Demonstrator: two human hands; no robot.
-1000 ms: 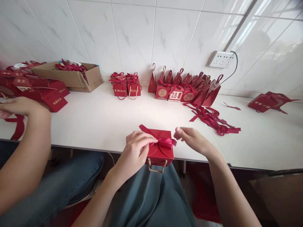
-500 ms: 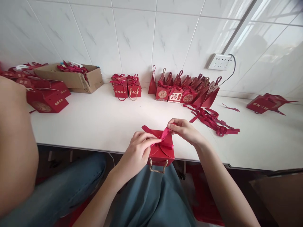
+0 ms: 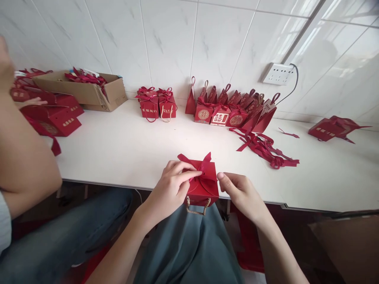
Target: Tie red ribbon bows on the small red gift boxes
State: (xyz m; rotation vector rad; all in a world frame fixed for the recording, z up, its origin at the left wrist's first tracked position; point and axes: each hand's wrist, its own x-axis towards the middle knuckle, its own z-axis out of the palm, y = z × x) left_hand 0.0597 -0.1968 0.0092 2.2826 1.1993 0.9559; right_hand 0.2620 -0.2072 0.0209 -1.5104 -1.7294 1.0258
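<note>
A small red gift box (image 3: pixel 203 187) with a gold rope handle sits at the near edge of the white table (image 3: pixel 127 150). A red satin ribbon (image 3: pixel 199 165) is knotted across its top, with both ends sticking up. My left hand (image 3: pixel 173 190) pinches the ribbon at the knot from the left side. My right hand (image 3: pixel 237 189) rests against the box's right side, fingers curled, thumb and forefinger pressed together near the ribbon.
A pile of loose red ribbons (image 3: pixel 266 148) lies to the right. Finished red boxes (image 3: pixel 155 104) and red bags (image 3: pixel 231 110) line the wall. A cardboard carton (image 3: pixel 85 91) stands at the back left. Another person's arm (image 3: pixel 20 157) is at the left.
My right hand has let the ribbon end go and dropped from above the box to its right side. The other person's arm has swung down at the left.
</note>
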